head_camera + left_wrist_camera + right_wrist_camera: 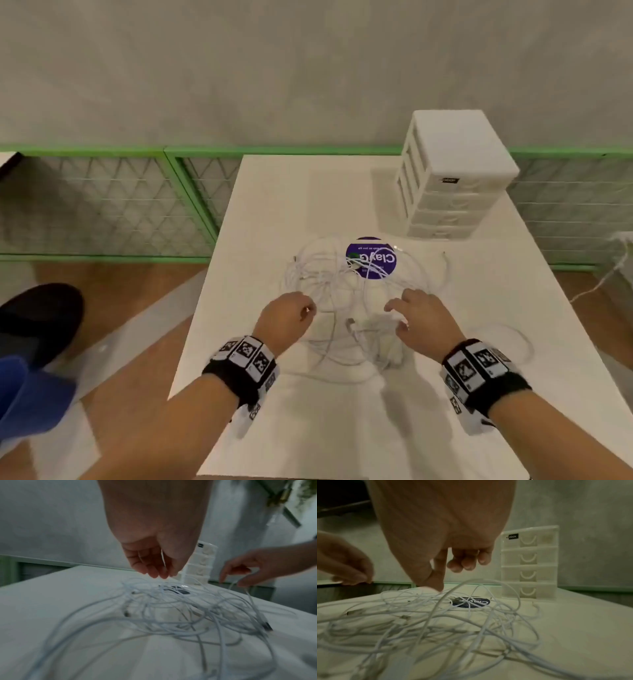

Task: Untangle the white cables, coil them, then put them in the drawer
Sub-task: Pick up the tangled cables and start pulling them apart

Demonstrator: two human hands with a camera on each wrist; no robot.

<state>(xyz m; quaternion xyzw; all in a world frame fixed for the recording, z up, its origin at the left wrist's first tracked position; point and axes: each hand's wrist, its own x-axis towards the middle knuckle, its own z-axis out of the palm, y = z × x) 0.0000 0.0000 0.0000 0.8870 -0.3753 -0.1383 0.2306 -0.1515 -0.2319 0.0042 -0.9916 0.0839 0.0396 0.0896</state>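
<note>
A tangle of white cables (342, 284) lies on the white table (342, 428), partly over a purple round sticker (371, 257). My left hand (305, 311) hovers at the tangle's left side, its curled fingers pinching a thin white cable strand that runs through the palm (162, 558). My right hand (397, 317) is over the tangle's right side with fingers spread; its index finger (441, 585) points down at a raised loop, and a strand passes by its thumb (245, 584). The white drawer unit (455, 178) stands at the back right, all drawers closed.
A loose cable loop (513, 339) lies right of my right wrist. A green-framed wire fence (102, 205) runs behind the table against a grey wall. Another person's dark shoe (37, 318) is on the floor at the left. Another white cord (599, 281) trails off on the floor at the right.
</note>
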